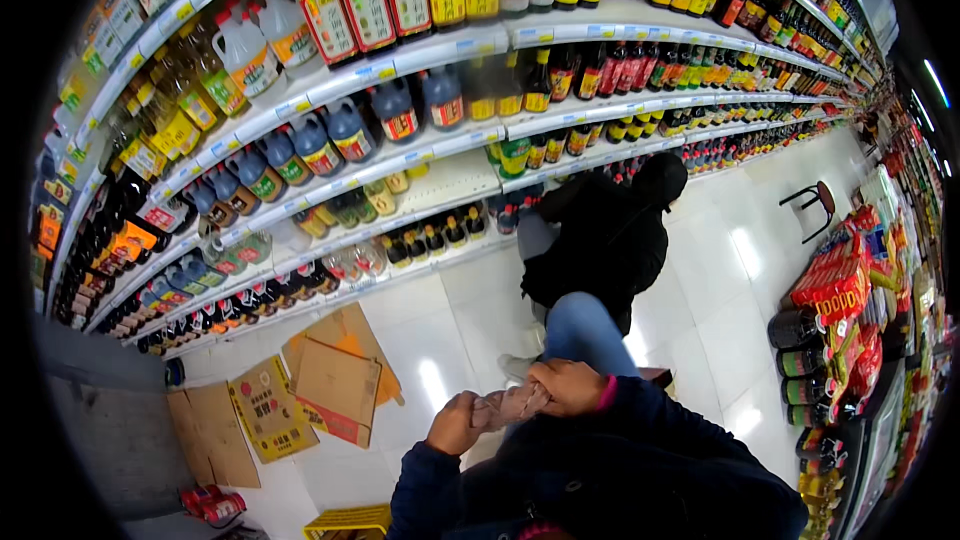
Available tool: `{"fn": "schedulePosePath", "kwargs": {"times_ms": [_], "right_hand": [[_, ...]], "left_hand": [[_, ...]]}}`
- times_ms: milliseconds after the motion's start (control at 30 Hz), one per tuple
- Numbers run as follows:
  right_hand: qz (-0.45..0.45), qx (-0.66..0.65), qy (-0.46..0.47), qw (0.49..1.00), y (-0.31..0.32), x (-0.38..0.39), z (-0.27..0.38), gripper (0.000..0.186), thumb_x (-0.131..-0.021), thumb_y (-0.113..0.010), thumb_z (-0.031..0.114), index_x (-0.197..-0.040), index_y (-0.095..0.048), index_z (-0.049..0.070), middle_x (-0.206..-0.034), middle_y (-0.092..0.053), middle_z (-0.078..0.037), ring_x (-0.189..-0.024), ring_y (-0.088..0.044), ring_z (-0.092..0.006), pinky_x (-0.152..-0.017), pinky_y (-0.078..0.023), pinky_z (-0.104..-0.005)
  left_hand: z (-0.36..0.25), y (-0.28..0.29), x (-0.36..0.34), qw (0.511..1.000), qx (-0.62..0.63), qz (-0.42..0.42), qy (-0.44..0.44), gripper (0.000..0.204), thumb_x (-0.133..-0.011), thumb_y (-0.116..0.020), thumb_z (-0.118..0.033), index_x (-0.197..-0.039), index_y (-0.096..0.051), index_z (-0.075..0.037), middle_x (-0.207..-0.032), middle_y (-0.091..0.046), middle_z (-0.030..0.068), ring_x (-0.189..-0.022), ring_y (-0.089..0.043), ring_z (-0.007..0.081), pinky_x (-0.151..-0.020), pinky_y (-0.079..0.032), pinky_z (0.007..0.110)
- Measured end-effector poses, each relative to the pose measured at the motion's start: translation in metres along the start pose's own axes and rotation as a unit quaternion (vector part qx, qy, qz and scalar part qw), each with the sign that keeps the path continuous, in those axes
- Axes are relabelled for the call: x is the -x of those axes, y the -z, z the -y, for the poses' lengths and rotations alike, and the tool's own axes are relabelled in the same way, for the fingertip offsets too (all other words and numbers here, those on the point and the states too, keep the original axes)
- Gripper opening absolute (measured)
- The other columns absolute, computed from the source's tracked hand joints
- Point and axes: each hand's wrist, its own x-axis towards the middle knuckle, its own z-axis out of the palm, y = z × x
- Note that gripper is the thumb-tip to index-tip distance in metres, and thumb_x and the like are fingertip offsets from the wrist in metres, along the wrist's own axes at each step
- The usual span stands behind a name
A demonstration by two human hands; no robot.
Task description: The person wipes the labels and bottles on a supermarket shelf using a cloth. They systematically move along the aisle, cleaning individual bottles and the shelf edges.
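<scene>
Both fists are closed on a twisted pinkish-brown cloth [507, 407], the left hand [455, 425] gripping one end and the right hand [570, 387] the other, so it hangs bunched between them in front of the dark jacket. It looks light, soft and limp, unlikely to break; the bunched ends seem the surest hold. Whether it is damp, I cannot tell. Beyond, flattened cardboard [338, 385] lies on the tiles at left, with a yellow crate [350, 520] nearer. A crouching person in black [610, 240] blocks part of the lower bottle shelves [455, 180]; a dark stool [818, 205] stands farther right.
</scene>
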Motion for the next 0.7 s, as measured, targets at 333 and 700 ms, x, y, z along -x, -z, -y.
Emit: {"fn": "schedulePosePath", "kwargs": {"times_ms": [333,700], "right_hand": [[-0.103,-0.083,-0.038,0.990,0.006,-0.051,-0.018,0.039,-0.085,-0.052,0.032,-0.109,-0.050,0.000,-0.082,-0.064,-0.025,-0.073,-0.062,-0.0428,-0.067,-0.049,-0.0490],[0.049,-0.085,0.095,0.991,0.007,-0.177,-0.027,0.045,-0.082,-0.060,0.025,-0.122,-0.042,0.016,-0.101,-0.061,-0.015,-0.090,-0.062,-0.0380,-0.075,-0.050,-0.0466]], "left_hand": [[0.008,0.030,-0.025,0.993,-0.060,-0.089,0.045,0.050,-0.086,-0.066,-0.028,-0.123,-0.050,0.001,-0.117,-0.056,0.0241,-0.107,-0.055,0.0410,-0.086,-0.048,0.042],[0.009,0.097,-0.192,0.803,0.594,-0.008,-0.035,0.051,-0.090,-0.049,-0.025,-0.132,-0.044,0.002,-0.128,-0.053,0.0159,-0.115,-0.052,0.0249,-0.098,-0.043,0.036]]}}
